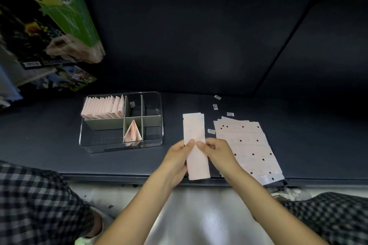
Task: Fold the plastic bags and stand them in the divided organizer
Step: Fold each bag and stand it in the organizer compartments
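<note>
Both hands meet over a long pale pink strip, a plastic bag folded lengthwise [196,145], which lies on the dark tabletop [199,55] with its far end pointing to 12 o'clock and its near end reaching the table's front edge. The left hand [177,157] grips the strip's left edge at mid-length, thumb on top and the fingers curled under it. The right hand [216,152] pinches the right edge at the same height, thumb pressed on top, the other fingers folded together beneath; the two thumbs nearly touch.

At 3 o'clock from the strip, just beside it, lies a stack of flat pink bags [249,149] with dark dots, fanned slightly and reaching to the table's edge. A few small loose stickers [230,114] are scattered at 12 o'clock from that stack, and one lies between the stack and the strip.

At 9 o'clock from the strip, well apart from it, sits the clear divided organizer [161,125] with grey-green partitions. Its far left compartment holds a row of folded pink bags [103,108] standing upright, packed side by side. The near middle compartment holds folded triangles [133,132] of the same pink material, standing point up. The remaining compartments show only a small sticker in the far middle one.

At 10 o'clock, beyond the organizer, stands a green printed box [59,6] leaning over other printed packages. Checked trouser legs [35,205] frame the lower corners of the view.
</note>
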{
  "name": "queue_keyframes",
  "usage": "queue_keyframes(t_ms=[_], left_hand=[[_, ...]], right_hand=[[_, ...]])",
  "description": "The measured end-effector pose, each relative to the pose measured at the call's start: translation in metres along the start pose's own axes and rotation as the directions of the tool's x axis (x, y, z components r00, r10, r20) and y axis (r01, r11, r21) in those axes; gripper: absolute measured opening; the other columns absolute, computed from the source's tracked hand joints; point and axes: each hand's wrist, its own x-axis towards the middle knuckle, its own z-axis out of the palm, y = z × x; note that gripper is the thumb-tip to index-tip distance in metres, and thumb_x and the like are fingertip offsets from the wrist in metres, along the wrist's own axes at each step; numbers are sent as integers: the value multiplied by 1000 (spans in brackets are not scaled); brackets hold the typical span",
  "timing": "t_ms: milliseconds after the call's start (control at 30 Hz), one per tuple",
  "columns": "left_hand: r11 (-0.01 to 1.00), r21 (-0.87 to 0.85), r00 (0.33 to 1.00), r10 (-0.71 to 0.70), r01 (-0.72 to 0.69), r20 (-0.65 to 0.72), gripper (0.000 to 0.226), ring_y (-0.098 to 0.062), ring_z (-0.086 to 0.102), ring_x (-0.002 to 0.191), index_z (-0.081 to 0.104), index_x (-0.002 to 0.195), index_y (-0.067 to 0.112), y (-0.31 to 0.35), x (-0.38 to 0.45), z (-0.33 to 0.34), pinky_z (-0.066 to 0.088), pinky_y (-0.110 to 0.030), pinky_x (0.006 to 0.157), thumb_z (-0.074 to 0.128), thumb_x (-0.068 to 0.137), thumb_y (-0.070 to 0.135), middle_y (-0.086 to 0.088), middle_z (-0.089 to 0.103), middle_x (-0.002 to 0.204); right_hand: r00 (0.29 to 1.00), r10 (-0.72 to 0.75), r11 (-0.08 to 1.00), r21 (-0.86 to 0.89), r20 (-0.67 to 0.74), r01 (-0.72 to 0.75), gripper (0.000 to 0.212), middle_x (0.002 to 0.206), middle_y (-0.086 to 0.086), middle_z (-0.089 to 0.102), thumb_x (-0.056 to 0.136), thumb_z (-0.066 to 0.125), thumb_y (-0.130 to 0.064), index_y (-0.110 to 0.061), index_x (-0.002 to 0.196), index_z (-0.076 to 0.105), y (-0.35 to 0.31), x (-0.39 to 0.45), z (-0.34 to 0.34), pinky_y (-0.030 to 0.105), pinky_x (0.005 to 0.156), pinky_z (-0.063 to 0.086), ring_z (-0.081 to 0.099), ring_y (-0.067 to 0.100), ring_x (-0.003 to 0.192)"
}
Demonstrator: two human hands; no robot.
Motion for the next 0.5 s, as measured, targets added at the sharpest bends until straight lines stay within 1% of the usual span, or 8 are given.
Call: queue_keyframes(t_ms=[67,133,200,267,333,400,433,500], left_hand=[[997,73,999,7,-9,36,19,-20,68,93,68,103,9,6,-2,-6,54,-33,81,53,96,18,-9,73,100],[994,105,1000,12,-15,28,17,-16,69,87,70,94,12,12,-4,-13,54,-30,78,54,94,15,-5,74,92],[992,125,1000,16,-16,7,15,-14,68,82,71,89,11,19,-5,-19,54,-26,73,56,93,11,-4,73,88],[986,166,1000,17,-20,19,12,-12,68,77,71,87,10,23,-7,-22,55,-24,68,60,90,8,-4,73,85],[977,209,999,34,-40,31,9,-12,69,72,71,85,9,26,-9,-23,55,-23,64,64,87,6,-4,73,81],[961,264,997,83,-81,6,4,-12,68,65,69,85,8,28,-10,-23,55,-22,60,67,84,4,-5,72,75],[949,297,993,114,-107,-7,4,-11,67,61,68,85,8,29,-11,-23,55,-22,58,68,83,4,-5,71,72],[931,331,987,162,-155,4,10,-11,66,58,70,79,13,30,-13,-23,54,-21,55,68,83,4,-5,71,70]], right_hand=[[1000,18,997,69,17,-19,22,71,5,69,91,60,-19,-6,75,68,-2,-1,-5,20,63,47,61,12,66],[999,40,992,116,36,-44,19,73,-2,72,91,60,-17,-13,75,71,-4,-1,-9,20,67,51,65,11,68],[996,53,987,150,65,-62,18,76,-2,73,91,60,-17,-15,77,72,-6,-1,-11,28,74,53,67,13,72],[994,59,981,177,91,-74,16,81,2,74,91,60,-17,-13,81,73,-7,-2,-13,33,77,53,68,16,76],[993,61,978,191,104,-81,15,84,4,75,91,60,-16,-12,84,73,-8,-4,-15,30,74,55,69,17,78],[990,60,976,199,128,-85,15,85,4,75,91,60,-15,-10,86,73,-9,-5,-17,25,67,54,69,15,77],[988,60,974,207,143,-89,15,87,4,75,91,59,-14,-9,88,73,-10,-6,-18,23,66,53,69,15,78],[984,61,967,234,169,-100,15,93,8,74,91,59,-11,-4,94,72,-10,-6,-21,25,71,55,70,17,84]])
